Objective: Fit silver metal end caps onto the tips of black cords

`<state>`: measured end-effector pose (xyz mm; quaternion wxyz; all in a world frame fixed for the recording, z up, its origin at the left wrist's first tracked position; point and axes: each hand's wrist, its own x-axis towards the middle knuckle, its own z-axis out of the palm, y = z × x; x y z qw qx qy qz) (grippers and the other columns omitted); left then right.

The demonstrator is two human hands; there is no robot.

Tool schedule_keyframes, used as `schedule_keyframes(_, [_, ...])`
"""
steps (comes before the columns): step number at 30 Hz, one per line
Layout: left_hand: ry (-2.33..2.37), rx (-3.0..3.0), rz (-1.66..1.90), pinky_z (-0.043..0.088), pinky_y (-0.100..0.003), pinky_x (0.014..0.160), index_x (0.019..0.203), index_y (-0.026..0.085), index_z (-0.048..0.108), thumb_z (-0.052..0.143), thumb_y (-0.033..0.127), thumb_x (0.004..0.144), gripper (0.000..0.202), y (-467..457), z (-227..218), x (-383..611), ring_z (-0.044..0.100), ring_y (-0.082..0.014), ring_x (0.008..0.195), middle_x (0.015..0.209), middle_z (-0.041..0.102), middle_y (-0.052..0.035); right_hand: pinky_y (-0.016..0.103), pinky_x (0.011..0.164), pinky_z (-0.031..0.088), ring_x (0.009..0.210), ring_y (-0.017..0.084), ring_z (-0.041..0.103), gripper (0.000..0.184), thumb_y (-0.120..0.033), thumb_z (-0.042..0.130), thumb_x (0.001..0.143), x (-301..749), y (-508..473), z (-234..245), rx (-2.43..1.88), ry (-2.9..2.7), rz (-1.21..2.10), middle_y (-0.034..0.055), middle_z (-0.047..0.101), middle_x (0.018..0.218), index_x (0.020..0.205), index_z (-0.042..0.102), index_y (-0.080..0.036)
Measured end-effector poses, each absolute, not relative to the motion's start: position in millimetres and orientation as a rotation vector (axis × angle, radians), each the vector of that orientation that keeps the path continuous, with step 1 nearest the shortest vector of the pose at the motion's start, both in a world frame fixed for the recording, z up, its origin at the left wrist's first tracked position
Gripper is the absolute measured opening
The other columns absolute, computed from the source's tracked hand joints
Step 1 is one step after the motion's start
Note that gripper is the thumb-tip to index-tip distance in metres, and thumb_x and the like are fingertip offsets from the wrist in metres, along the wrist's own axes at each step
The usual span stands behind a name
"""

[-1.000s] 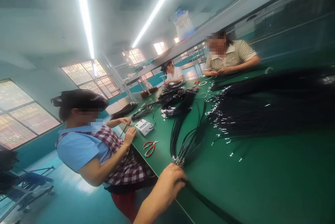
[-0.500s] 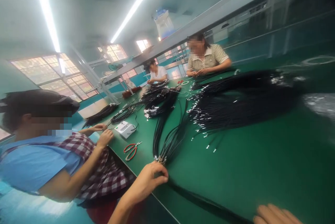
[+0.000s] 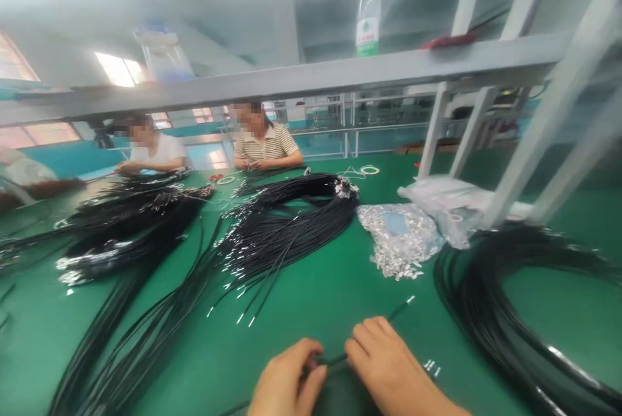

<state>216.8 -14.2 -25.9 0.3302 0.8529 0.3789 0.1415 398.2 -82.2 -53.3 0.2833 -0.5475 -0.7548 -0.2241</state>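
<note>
My left hand [image 3: 290,378] is at the bottom middle, thumb and fingers closed on a thin black cord [image 3: 336,360]. Just to its right, my right hand [image 3: 385,365] is curled over the same cord. The cord's far end, with a silver tip [image 3: 411,299], sticks out beyond the right-hand fingers. Beside my right wrist lie a few small silver pieces [image 3: 431,368] on the green table [image 3: 311,302]. Part of the cord is hidden under my fingers.
Bundles of black cords lie in the middle [image 3: 296,225], at left [image 3: 131,234] and at right [image 3: 479,293]. A clear bag of silver metal parts [image 3: 401,238] sits behind my hands. A shelf beam [image 3: 311,79] carries a bottle [image 3: 368,24]. Two people work across the table.
The view has swung to the right and levelled. My hands, far apart before, are now close together on one cord. The left hand has moved away from the bunch of cord ends.
</note>
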Motion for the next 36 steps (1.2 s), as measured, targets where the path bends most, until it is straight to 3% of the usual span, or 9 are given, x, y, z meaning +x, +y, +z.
schedule_keyframes(4, [0.987, 2.271, 0.348, 0.046, -0.028, 0.074, 0.098, 0.020, 0.066, 0.045, 0.018, 0.086, 0.025, -17.6, -28.6, 288.4, 0.066, -0.0211, 0.082, 0.087, 0.072, -0.0051, 0.039, 0.091, 0.036, 0.097, 0.023, 0.054, 0.030, -0.006, 0.031, 0.091, 455.3, -87.0, -51.2, -1.538, -1.819, -0.761, 0.0100, 0.060, 0.104, 0.100, 0.058, -0.015])
schedule_keyframes(6, [1.000, 2.270, 0.355, 0.045, -0.029, 0.072, 0.097, 0.020, 0.067, 0.044, 0.016, 0.086, 0.026, -16.6, -32.9, 308.1, 0.065, -0.0218, 0.081, 0.087, 0.072, -0.0060, 0.036, 0.087, 0.039, 0.099, 0.023, 0.054, 0.027, -0.010, 0.034, 0.093, 487.4, -87.1, -55.7, -1.703, -1.672, -0.748, 0.0106, 0.059, 0.106, 0.107, 0.057, -0.014])
schedule_keyframes(10, [0.929, 2.283, 0.532, 0.043, -0.025, 0.064, 0.092, 0.017, 0.068, 0.039, 0.014, 0.088, 0.029, -7.3, -52.1, 318.6, 0.063, -0.0187, 0.069, 0.073, 0.068, -0.0051, 0.030, 0.071, 0.045, 0.081, 0.019, 0.059, 0.016, -0.011, 0.045, 0.091, 534.0, -76.6, -73.9, -2.160, -1.386, -0.443, 0.0054, 0.060, 0.089, 0.095, 0.060, -0.015])
schedule_keyframes(18, [0.694, 2.361, 0.809, 0.046, -0.023, 0.064, 0.101, 0.019, 0.065, 0.037, 0.018, 0.092, 0.030, 2.4, -80.1, 314.0, 0.063, -0.0157, 0.064, 0.071, 0.066, -0.0035, 0.037, 0.068, 0.042, 0.084, 0.029, 0.055, 0.021, -0.002, 0.043, 0.087, 540.5, -53.0, -86.7, -2.421, -1.334, -0.375, 0.0118, 0.057, 0.086, 0.084, 0.063, -0.011])
schedule_keyframes(27, [0.758, 2.419, 0.590, 0.050, -0.028, 0.075, 0.100, 0.022, 0.063, 0.035, 0.020, 0.095, 0.028, -4.9, -62.8, 311.5, 0.066, -0.0205, 0.084, 0.091, 0.070, -0.0054, 0.039, 0.072, 0.041, 0.085, 0.031, 0.052, 0.028, 0.003, 0.034, 0.081, 533.1, -60.8, -74.2, -2.364, -1.356, -0.254, 0.0160, 0.056, 0.086, 0.078, 0.058, -0.012])
schedule_keyframes(29, [0.778, 2.412, 0.589, 0.049, -0.028, 0.074, 0.100, 0.022, 0.063, 0.035, 0.021, 0.096, 0.028, -4.8, -61.3, 310.8, 0.066, -0.0206, 0.083, 0.089, 0.070, -0.0055, 0.037, 0.070, 0.042, 0.079, 0.027, 0.054, 0.026, -0.003, 0.033, 0.085, 532.7, -63.2, -73.6, -2.296, -1.343, -0.161, 0.0127, 0.057, 0.081, 0.077, 0.055, -0.014])
schedule_keyframes(32, [0.782, 2.406, 0.622, 0.048, -0.027, 0.072, 0.099, 0.022, 0.063, 0.035, 0.021, 0.096, 0.028, -5.2, -62.0, 311.5, 0.066, -0.0202, 0.081, 0.087, 0.069, -0.0049, 0.028, 0.060, 0.043, 0.065, 0.018, 0.055, 0.025, -0.023, 0.031, 0.094, 533.2, -68.9, -72.5, -2.133, -1.303, 0.080, 0.0054, 0.058, 0.073, 0.082, 0.053, -0.017])
schedule_keyframes(36, [0.805, 2.384, 0.717, 0.047, -0.027, 0.069, 0.095, 0.022, 0.063, 0.036, 0.022, 0.095, 0.028, -6.6, -66.1, 313.9, 0.065, -0.0200, 0.076, 0.083, 0.068, -0.0041, 0.026, 0.054, 0.040, 0.058, 0.014, 0.048, 0.033, -0.047, 0.048, 0.083, 531.2, -77.2, -63.8, -1.638, -0.981, 0.659, 0.0020, 0.055, 0.071, 0.088, 0.057, -0.016])
